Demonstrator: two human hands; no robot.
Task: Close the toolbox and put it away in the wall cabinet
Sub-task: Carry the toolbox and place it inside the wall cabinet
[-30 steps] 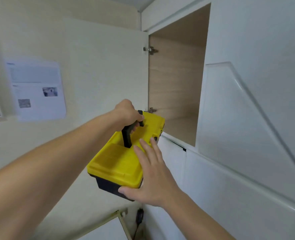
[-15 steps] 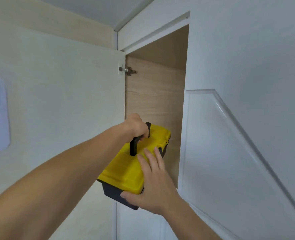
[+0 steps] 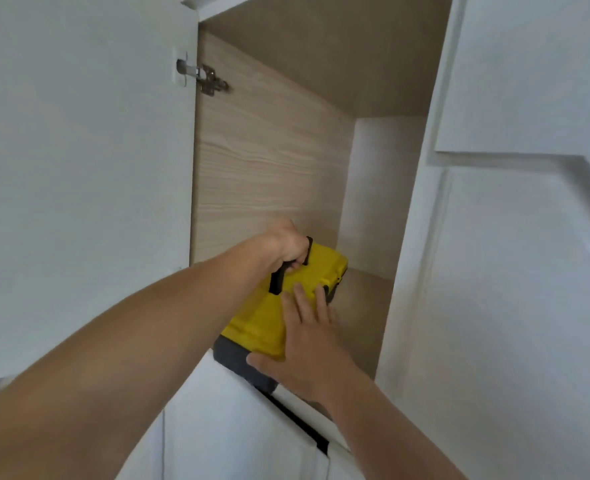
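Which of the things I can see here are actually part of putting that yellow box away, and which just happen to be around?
Part of the job:
- yellow toolbox, lid shut
- its black handle, gripped by the left hand
- right hand, flat on the lid
- wall cabinet, open
- open cabinet door

Just there:
- door hinge
- lower cabinet doors
- white panel on the right

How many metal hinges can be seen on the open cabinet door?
1. The hinge sits near the top of the open door, at the edge of the cabinet. A lower one may be hidden behind the left hand.
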